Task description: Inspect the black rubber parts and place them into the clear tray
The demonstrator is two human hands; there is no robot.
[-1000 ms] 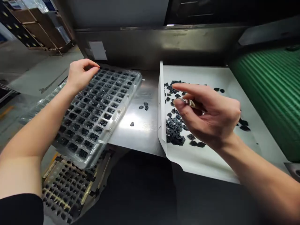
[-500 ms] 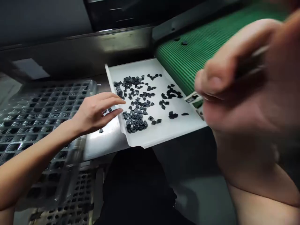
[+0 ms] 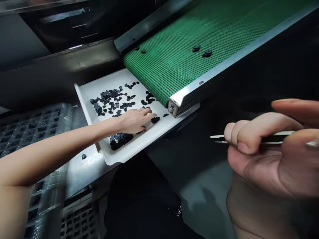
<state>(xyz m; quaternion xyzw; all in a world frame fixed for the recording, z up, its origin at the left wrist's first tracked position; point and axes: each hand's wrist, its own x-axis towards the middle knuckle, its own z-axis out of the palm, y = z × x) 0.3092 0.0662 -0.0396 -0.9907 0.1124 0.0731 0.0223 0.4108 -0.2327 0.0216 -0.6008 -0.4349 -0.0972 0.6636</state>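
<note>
My left hand [image 3: 136, 120] reaches over the white tray [image 3: 136, 142], palm down with its fingers apart. Small black parts [image 3: 109, 96] lie scattered and heaped across the tray. A few sit right by the fingertips and thumb, and whether they touch the skin I cannot tell. Off to the right, above the dark floor, my right hand [image 3: 264, 152] is closed around slim tweezers [image 3: 216, 136], whose two pale tips point left with nothing visible between them.
A green conveyor belt [image 3: 171, 63] slopes down to the tray's far right side, carrying a few black parts [image 3: 207, 53]. Clear plastic trays with pockets [image 3: 32, 127] stand at left. One loose black part [image 3: 84, 156] lies on the metal surface. Another pocketed tray [image 3: 78, 222] sits lower down.
My view has swung right, showing more of the belt. My left hand has moved from the tray's left edge to over its parts. The right hand has moved lower, and its tweezers now show clearly.
</note>
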